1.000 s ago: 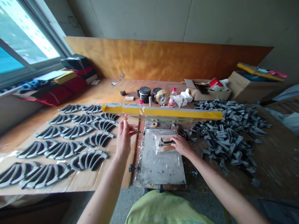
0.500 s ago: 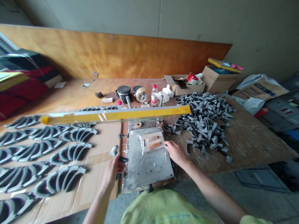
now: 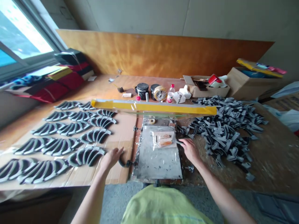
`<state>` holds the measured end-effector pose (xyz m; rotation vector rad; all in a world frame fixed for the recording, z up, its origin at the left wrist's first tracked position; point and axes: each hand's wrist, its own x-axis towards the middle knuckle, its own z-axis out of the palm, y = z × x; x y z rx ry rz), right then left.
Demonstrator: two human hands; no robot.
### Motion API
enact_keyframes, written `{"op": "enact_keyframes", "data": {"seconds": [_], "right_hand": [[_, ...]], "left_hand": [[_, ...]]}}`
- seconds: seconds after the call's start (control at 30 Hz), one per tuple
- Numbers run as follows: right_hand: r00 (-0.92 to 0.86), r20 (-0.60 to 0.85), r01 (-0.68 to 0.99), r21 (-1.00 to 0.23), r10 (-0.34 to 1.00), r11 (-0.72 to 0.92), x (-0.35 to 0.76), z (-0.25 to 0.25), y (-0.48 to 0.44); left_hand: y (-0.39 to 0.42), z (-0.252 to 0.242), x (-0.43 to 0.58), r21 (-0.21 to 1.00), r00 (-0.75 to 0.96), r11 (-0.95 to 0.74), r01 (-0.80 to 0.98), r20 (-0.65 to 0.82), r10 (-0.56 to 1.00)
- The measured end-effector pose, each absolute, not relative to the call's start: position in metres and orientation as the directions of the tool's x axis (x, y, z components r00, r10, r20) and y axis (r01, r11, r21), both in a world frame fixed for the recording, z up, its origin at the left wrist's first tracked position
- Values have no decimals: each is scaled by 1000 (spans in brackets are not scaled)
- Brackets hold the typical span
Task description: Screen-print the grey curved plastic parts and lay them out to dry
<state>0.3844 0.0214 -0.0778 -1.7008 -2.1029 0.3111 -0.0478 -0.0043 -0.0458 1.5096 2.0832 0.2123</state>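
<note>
My left hand [image 3: 111, 157] lies on the cardboard sheet [image 3: 121, 130] just left of the metal plate [image 3: 158, 158], fingers closed on a dark grey plastic part [image 3: 121, 162]. It is beside the nearest curved grey piece [image 3: 86, 155] of the laid-out rows. My right hand [image 3: 190, 149] rests open at the plate's right edge, fingertips pointing at the small orange jig [image 3: 163, 140] under clear film. A long bar wrapped in yellow tape [image 3: 154, 108] hangs raised above the plate. The heap of loose grey parts [image 3: 224, 124] lies right of my right hand.
Two black cans [image 3: 142, 90], a tape roll [image 3: 160, 93] and a small bottle [image 3: 171, 92] stand behind the bar. Cardboard boxes [image 3: 206, 88] sit at the back right. Stacked red and black items [image 3: 67, 70] lie under the window. A clamp knob [image 3: 128, 163] sticks out of the plate's left side.
My left hand dropped from the yellow bar to the cardboard, now with a grey part in it. The part is gone from the jig. My right hand slid off the jig to the plate's right edge.
</note>
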Motion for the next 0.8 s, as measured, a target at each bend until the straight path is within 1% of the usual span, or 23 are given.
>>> {"op": "enact_keyframes", "data": {"seconds": [0.03,0.07,0.1,0.13,0.2,0.23,0.27,0.33,0.4,0.47,0.57,0.63,0.7,0.73,0.8], "right_hand": [[-288,217,825,-437,933,357,368,-74,29],[-375,233,785,-435,897,441,353,-71,36],[-432,230,764,-421,872,489,339,-70,42],[-465,218,760,-399,858,513,328,-69,48],[-504,186,773,-340,844,536,315,-69,56],[-513,171,782,-310,841,540,312,-69,58],[-521,155,791,-283,840,543,311,-69,58],[-532,127,802,-241,837,546,312,-68,57],[-539,108,808,-216,836,548,314,-66,54],[-529,108,819,-195,842,540,314,-62,50],[-531,153,812,-188,833,552,303,-57,50],[-588,166,766,-199,792,611,291,-58,52],[-645,131,719,-230,753,656,280,-61,54],[-647,110,712,-265,754,650,277,-63,55],[-599,88,729,-352,796,588,281,-66,57]], "left_hand": [[5,-36,-44,489,-231,358,796,-301,925],[15,-25,-39,559,-244,347,753,-253,936],[24,-13,-32,642,-247,317,698,-199,948],[32,1,-25,738,-251,266,620,-135,959],[45,31,-8,906,-263,106,410,7,965],[49,45,0,956,-285,14,293,74,956],[53,59,8,980,-311,-72,188,129,942],[59,81,19,980,-343,-193,53,200,918],[64,95,27,970,-343,-243,2,228,911],[67,101,31,971,-328,-240,8,229,916],[68,103,33,978,-340,-207,13,199,919],[65,102,33,981,-341,-193,-2,181,923],[59,100,32,984,-339,-177,1,167,926],[53,98,30,987,-342,-163,8,156,926],[37,93,27,993,-348,-115,5,110,931]]}}
